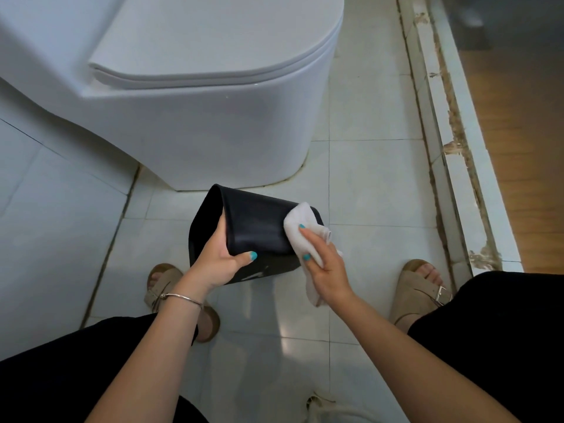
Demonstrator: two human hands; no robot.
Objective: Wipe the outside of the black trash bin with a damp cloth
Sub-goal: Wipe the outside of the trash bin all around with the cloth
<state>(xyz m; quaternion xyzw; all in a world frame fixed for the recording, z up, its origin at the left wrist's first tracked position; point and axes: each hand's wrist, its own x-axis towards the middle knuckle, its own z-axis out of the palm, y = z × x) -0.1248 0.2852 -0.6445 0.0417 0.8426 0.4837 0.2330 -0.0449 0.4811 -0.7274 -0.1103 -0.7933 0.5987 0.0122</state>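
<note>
Left hand [218,259] grips rim of black bin [256,227], thumb outside, fingers curled inside mouth; bin tipped on side above tiled floor [366,184], likely to expose side wall. Right of that grip, right hand [320,254] clutches white cloth [300,227], pressing it on bin's base end. Toilet [195,96] beyond.

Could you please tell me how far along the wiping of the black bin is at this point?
Under way. The left hand grips the rim of the tipped black bin, and the right hand presses the white cloth against its base end. How much is already clean cannot be told; the underside facing the floor is hidden.
</note>
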